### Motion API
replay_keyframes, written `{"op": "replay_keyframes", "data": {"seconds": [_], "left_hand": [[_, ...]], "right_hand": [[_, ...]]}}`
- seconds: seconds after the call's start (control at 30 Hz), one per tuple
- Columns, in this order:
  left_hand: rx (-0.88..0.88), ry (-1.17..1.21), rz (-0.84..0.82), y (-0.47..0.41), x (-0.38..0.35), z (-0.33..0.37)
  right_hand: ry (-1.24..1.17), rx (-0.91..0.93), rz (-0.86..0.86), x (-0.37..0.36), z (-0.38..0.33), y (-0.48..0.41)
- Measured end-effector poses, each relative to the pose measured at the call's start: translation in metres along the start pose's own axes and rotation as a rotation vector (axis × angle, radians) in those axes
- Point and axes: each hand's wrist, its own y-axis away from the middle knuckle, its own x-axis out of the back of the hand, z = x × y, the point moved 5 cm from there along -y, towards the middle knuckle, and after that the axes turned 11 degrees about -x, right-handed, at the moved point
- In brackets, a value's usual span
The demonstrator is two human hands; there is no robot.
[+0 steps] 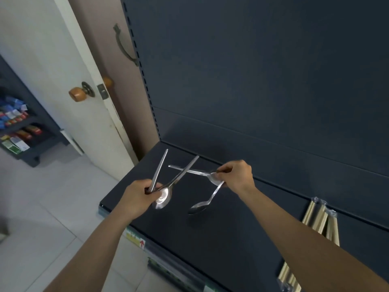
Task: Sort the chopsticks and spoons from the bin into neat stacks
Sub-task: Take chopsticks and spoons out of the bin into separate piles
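My left hand [140, 196] grips two steel spoons [163, 199] by their bowl ends, handles fanning up and away above the dark shelf [242, 239]. My right hand [236, 175] holds two more steel spoons [196, 207]: one points its handle left and crosses a left-hand spoon, the other hangs down with its bowl just above the shelf. Pale wooden chopsticks in clear wrap [322, 220] lie on the shelf at the right, partly hidden behind my right forearm. No bin is in view.
The shelf's dark back panel [263, 70] rises behind the hands. A white door with a brown knob [76, 94] stands open at the left. A low rack of small packets [16, 131] sits on the tiled floor [42, 207] far left. Price labels [136, 239] run along the shelf's front edge.
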Motion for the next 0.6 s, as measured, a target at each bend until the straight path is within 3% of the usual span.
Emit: {"op": "replay_keyframes", "data": {"seconds": [0.2,0.47,0.6], "left_hand": [[0.016,0.005,-0.093,-0.041,-0.001,-0.028],[-0.168,-0.092,-0.455,-0.098,-0.016,-0.05],[-0.256,-0.142,-0.554,-0.113,-0.024,-0.05]], "right_hand": [[0.009,-0.117,-0.003,-0.034,0.005,-0.022],[0.064,-0.322,0.135,-0.063,0.01,-0.031],[0.1,-0.39,0.22,-0.064,0.012,-0.03]]}}
